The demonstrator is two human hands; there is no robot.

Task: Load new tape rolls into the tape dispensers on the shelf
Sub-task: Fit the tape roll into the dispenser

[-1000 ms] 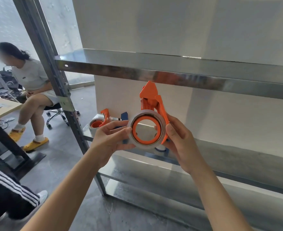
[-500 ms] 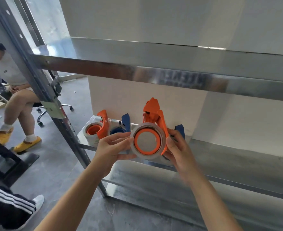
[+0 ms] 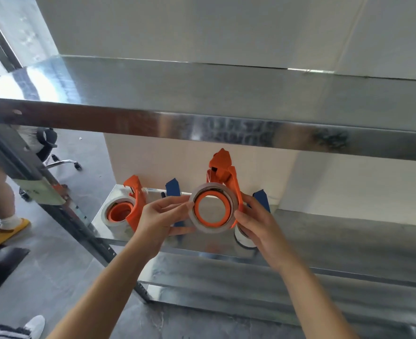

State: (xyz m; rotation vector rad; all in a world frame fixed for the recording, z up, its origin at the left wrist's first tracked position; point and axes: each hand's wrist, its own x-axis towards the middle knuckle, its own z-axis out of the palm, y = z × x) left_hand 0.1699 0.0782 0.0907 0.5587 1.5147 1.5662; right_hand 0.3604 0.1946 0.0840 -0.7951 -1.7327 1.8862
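The left hand (image 3: pixel 162 216) pinches the tape roll (image 3: pixel 209 228) at 9 o'clock and the right hand (image 3: pixel 255 223) grips the orange tape dispenser (image 3: pixel 222 167); the roll seems seated, so threading its end probably comes next.

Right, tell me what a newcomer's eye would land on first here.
The orange tape dispenser held up at centre, its tape roll pinched by the left hand while the right hand grips its side. Then a second orange dispenser at the left end of the steel shelf, a blue dispenser beside it.

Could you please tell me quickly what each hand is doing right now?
Left hand: holds the tape roll by its left rim.
Right hand: grips the orange tape dispenser.
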